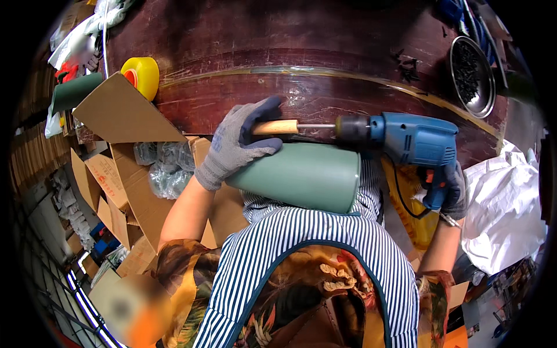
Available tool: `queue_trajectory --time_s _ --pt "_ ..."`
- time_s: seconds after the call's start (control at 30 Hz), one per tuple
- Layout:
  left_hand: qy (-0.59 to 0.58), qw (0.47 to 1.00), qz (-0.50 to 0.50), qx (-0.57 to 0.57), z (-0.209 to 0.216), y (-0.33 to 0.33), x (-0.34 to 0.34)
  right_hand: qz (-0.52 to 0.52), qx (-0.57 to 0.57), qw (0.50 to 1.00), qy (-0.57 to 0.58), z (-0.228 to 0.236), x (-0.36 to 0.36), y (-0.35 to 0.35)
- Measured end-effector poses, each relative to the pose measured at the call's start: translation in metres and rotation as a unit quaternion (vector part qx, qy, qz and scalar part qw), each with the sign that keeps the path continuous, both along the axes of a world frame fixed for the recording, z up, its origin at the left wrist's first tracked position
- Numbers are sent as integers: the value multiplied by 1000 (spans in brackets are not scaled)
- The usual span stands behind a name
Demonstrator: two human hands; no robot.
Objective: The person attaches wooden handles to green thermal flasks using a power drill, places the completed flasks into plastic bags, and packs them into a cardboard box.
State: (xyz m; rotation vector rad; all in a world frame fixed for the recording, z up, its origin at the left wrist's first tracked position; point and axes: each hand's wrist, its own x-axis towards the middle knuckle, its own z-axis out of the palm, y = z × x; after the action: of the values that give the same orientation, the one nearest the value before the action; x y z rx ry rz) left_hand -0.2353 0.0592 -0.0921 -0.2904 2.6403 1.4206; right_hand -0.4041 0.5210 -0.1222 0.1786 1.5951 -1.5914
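Observation:
My right hand (456,188), in a grey-and-dark glove, is wrapped round the grip of a blue power drill (415,139). From the drill's black chuck a thin metal shaft (316,126) runs left to the end of a pale wooden handle (275,127). That handle sits between the thumb and fingers of my gloved left hand (237,136), closed on it. Just below lies a smooth green cylinder (307,174) across my lap, its left end partly under my left hand. Whether the handle is joined to the cylinder I cannot tell.
A steel bowl (488,95) of black screws stands at the table's (325,40) far right, with loose screws (409,69) beside it. Yellow tape (148,75), another green cylinder (75,91) and open cardboard boxes (136,191) are on the left. White sheeting (499,209) lies at right.

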Motion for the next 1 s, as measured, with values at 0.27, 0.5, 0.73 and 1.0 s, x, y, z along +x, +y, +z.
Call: queue_trajectory --time_s 0.27,0.5,0.73,1.0 --pt "-29 978 -48 -200 52 27 57 -181 -92 979 3 13 31 -32" --pt "106 770 -360 -517 132 95 -10 -35 444 681 581 3 21 -74" --pt "2 660 -476 -581 103 199 -63 -22 347 657 669 136 67 0" --pt "-36 665 -472 -578 83 212 -67 356 620 646 266 105 -35 202"
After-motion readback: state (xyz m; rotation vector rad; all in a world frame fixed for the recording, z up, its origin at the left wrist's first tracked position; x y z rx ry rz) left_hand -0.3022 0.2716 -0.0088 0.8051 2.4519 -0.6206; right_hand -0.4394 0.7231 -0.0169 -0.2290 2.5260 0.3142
